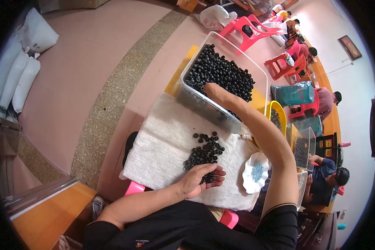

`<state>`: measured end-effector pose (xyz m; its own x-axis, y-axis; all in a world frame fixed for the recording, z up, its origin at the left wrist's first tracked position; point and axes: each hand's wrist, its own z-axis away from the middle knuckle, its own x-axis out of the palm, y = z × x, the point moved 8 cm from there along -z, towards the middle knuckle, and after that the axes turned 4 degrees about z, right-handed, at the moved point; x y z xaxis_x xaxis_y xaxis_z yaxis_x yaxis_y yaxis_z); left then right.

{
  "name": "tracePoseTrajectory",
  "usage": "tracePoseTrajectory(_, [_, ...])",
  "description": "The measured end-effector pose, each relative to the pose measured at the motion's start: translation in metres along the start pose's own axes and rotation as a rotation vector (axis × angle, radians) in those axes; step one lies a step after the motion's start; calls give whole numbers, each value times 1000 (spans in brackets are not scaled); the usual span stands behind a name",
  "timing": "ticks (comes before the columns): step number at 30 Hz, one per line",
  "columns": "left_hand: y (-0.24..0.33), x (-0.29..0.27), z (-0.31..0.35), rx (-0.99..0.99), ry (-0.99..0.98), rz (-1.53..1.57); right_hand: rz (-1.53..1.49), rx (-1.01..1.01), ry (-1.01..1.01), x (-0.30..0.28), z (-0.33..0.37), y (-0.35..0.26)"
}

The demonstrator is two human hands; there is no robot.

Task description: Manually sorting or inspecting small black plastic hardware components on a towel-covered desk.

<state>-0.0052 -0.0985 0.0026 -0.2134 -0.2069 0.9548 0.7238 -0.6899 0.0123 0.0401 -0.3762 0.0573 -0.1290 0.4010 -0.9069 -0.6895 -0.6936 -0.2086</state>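
Observation:
My left hand (199,179) rests on a white towel (154,141), palm turned up and fingers loosely spread. A loose pile of black beads (204,153) lies against it, and a few beads show between thumb and fingers. My right arm stretches forward over the near wall of a clear plastic bin (267,83). Inside that bin, black beads (221,71) are heaped. At the bin's near left corner is my right hand (213,91), its fingers hidden. Right of the pile, a white scalloped dish (249,182) holds tiny light-blue beads (258,171).
A yellow bowl (282,116) of dark pieces stands right of the bin, behind my right forearm. Farther right is another clear bin (304,146). Pink plastic chairs (248,33) and several people sit along the far right. White sacks (26,83) lie at the left.

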Motion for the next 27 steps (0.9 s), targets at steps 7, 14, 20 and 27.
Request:
tracePoseTrajectory(7, [0,-1,-2,7,-19,1,-39,-160,104,-28,19,-15])
tracePoseTrajectory(14, [3,3,2,16,-12,-36,25,-151,255,-61,53,-25])
tracePoseTrajectory(20, [1,3,1,16,-40,-49,97,-52,267,-70,68,-14])
tracePoseTrajectory(27, [-1,2,2,36,-49,-65,204,54,246,-63,79,-2])
